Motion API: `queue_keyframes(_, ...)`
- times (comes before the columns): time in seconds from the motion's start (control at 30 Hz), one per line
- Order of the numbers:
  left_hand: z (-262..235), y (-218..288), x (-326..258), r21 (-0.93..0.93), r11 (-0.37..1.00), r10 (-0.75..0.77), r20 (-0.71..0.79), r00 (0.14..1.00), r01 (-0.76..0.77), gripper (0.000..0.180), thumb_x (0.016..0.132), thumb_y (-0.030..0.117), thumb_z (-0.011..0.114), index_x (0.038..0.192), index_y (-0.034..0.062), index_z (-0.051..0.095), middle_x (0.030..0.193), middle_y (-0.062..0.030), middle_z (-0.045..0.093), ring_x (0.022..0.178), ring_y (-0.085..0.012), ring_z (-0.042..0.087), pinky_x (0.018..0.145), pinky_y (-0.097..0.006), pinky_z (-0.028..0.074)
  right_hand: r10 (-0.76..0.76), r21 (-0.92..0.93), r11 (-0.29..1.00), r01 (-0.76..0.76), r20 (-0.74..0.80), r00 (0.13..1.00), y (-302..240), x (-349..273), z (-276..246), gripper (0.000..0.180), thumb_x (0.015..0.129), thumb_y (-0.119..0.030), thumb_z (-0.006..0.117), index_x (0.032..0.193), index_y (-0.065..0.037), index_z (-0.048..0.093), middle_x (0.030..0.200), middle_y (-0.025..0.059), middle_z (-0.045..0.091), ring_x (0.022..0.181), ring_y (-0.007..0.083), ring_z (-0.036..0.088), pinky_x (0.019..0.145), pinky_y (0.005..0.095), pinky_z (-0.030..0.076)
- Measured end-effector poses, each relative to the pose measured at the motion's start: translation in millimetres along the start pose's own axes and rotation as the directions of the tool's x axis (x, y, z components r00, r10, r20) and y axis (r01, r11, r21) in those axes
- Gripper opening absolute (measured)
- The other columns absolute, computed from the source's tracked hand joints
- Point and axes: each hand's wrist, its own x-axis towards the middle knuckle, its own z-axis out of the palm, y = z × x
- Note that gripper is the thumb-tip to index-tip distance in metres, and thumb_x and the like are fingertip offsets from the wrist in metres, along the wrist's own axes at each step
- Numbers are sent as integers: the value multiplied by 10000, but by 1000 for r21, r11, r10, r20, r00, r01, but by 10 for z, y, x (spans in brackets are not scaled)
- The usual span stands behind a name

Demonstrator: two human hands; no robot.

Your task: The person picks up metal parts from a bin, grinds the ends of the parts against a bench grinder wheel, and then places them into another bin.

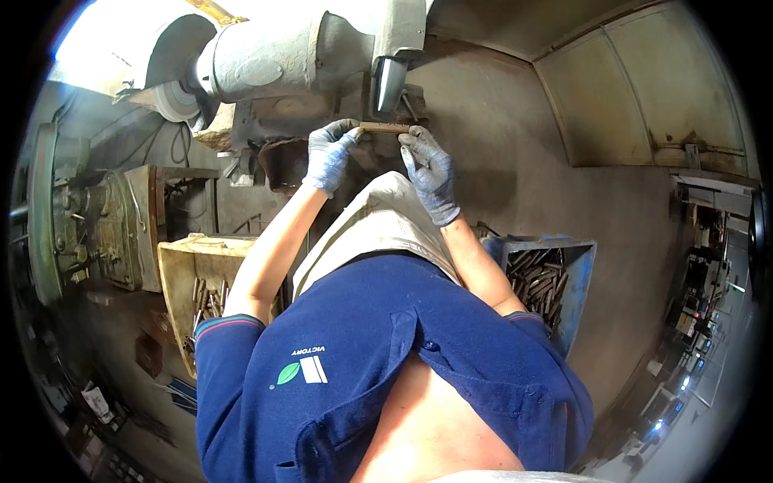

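Observation:
A short metal rod is held level between my two hands, one at each end. My left hand, in a grey-blue work glove, pinches the rod's left end. In a matching glove, my right hand has its fingertips closed on the other end. Just above the rod is the right-hand wheel of a large grey bench grinder. Whether the rod touches that wheel I cannot tell.
A second, pale wheel is on the grinder's left end. By my left arm stands a yellowish bin of metal rods; a blue bin with many more stands by my right arm. Green machinery is at far left.

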Motion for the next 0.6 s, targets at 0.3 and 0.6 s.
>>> queue_keyframes(0.3,462,-256,253,-259,961,-120,-54,991,102,117,858,-9,576,961,-57,605,831,-98,643,739,-181,637,695,-272,538,154,-8,988,-155,-68,986,355,122,-167,159,798,-9,656,951,36,655,946,84,635,890,136,594,768,248,477)
queue_keyframes(0.6,361,-224,300,-284,950,-160,-92,983,129,115,868,0,566,969,-47,596,859,-114,650,746,-195,647,698,-274,532,198,-77,976,-203,-64,978,370,198,-50,140,796,-94,683,900,0,674,861,92,660,806,151,618,717,263,481)
